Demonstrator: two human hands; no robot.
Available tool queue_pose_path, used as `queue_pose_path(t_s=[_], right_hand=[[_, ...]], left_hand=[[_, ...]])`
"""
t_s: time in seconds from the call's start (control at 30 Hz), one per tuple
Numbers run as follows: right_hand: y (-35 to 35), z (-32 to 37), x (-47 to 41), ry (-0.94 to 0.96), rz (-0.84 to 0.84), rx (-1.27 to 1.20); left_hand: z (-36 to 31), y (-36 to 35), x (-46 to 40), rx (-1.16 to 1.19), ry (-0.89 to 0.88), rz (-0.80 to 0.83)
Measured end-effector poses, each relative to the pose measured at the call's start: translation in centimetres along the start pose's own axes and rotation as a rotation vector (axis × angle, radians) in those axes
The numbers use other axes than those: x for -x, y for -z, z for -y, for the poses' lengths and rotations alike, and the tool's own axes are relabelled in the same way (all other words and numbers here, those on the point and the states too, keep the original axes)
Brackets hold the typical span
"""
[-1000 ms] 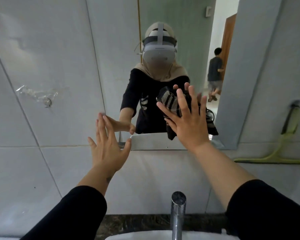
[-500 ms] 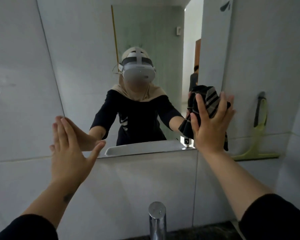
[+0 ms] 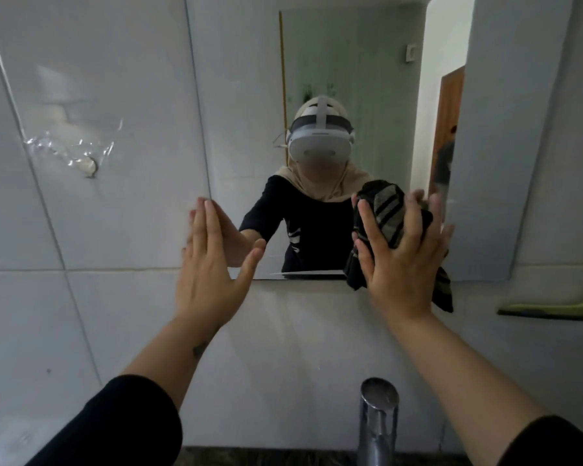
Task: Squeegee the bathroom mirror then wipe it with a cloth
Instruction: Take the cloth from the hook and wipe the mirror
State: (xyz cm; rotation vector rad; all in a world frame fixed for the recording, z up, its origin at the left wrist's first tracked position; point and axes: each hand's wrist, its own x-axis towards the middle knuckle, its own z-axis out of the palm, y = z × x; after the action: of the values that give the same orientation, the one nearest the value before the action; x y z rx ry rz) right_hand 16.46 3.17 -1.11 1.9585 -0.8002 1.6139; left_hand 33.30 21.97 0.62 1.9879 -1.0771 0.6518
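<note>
The frameless mirror (image 3: 367, 79) hangs on the tiled wall ahead of me. My right hand (image 3: 401, 264) presses a dark cloth with grey stripes (image 3: 387, 213) flat against the glass near the mirror's lower right part, fingers spread over it. A corner of the cloth hangs below the mirror's bottom edge. My left hand (image 3: 212, 264) lies flat with fingers together at the mirror's lower left corner and holds nothing. The green squeegee (image 3: 552, 309) sits against the wall at the right edge, only its blade end showing.
A chrome tap (image 3: 377, 422) rises at the bottom centre, below my right forearm. A torn clear adhesive hook (image 3: 81, 159) sticks to the left wall tiles. The mirror reflects me, a doorway and another person standing beyond it.
My right hand with the cloth has slid left and down across the glass from the mirror's right edge. My left hand stays at the lower left corner. My head has turned back to the left.
</note>
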Motion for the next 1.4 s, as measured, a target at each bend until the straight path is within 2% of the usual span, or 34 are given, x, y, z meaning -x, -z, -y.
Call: queue_pose_path(t_s=[0.13,0.33,0.47,0.57,0.77,0.9,1.0,1.13,1.27,1.4], right_hand=[[-0.8,5.4,-0.6,0.177,0.017,-0.017],[-2.0,12.0,-0.1,0.402,-0.002,-0.014],[-2.1,15.4,0.4,0.567,0.086,-0.123],[-1.2,17.3,-0.1,0.558,0.102,-0.289],[2.3,20.6,-4.6,0.522,0.164,-0.692],[3.9,22.2,-8.4,0.48,0.276,-0.808],[4.2,23.0,-10.5,0.49,0.299,-0.721],[3.5,24.9,-13.2,0.516,0.25,-0.545],[1.8,27.2,-14.9,0.438,0.215,-0.522],[0.8,29.2,-15.6,0.373,0.238,-0.508]], left_hand=[[2.4,0.9,1.4,-0.04,-0.01,0.063],[6.8,2.5,4.7,-0.074,0.151,0.106],[8.3,4.2,6.0,0.016,0.229,0.122],[8.2,6.2,5.9,0.136,0.216,0.128],[6.2,10.7,3.2,0.522,0.203,0.109],[5.7,14.1,1.2,0.652,0.271,0.06],[5.9,16.4,-0.2,0.524,0.23,0.02],[7.5,18.1,-3.2,0.197,0.197,0.031],[9.4,18.9,-6.6,-0.155,0.137,0.057],[11.6,18.5,-8.7,-0.257,0.069,-0.032]])
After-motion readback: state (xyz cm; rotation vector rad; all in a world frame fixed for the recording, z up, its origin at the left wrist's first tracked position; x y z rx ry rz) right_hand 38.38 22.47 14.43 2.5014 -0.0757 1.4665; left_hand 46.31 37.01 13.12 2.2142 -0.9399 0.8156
